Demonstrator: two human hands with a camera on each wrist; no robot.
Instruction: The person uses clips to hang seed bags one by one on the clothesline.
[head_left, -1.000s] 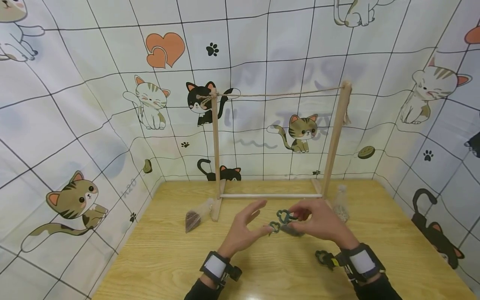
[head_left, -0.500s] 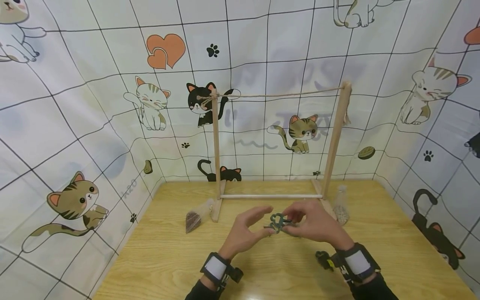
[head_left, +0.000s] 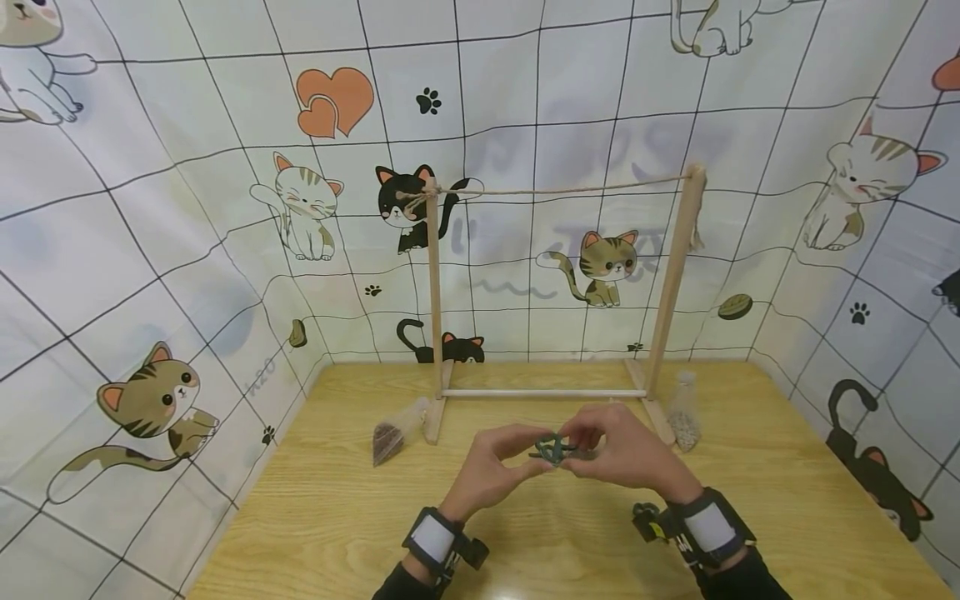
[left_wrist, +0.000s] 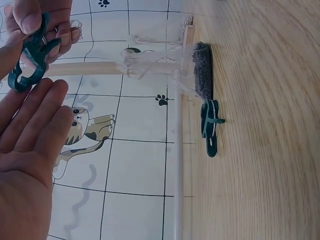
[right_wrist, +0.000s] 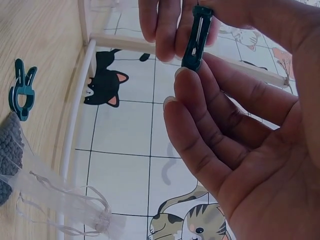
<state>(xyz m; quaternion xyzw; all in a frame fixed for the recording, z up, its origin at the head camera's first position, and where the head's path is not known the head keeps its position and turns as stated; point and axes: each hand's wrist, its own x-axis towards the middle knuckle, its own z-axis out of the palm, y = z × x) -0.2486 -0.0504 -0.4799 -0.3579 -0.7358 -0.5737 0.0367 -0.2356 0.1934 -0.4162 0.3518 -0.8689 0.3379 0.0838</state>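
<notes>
Both hands meet over the table, fingers on one dark green plastic spring clip (left_wrist: 35,57). My right hand (head_left: 618,446) pinches its handle end between thumb and fingers. Thumb and fingers of my left hand (head_left: 491,467) close round the other end, which stands slightly apart in the left wrist view. In the right wrist view this held clip (right_wrist: 197,40) appears edge-on. A second green clip (right_wrist: 22,92) lies on the table below the hands, against a sheer drawstring bag of dark grey pellets (left_wrist: 202,70). In the head view the hands largely hide that bag.
A wooden frame (head_left: 670,283) with a string (head_left: 562,191) tied across its top stands behind the hands. A bag of reddish-brown pellets (head_left: 390,440) lies left, a bag of pale pellets (head_left: 684,425) right. Another green clip (head_left: 647,508) shows beside the right wrist camera.
The right hand has brought the clip leftward and slightly down to the left hand. The left fingers and thumb, earlier spread wide, have closed in on it.
</notes>
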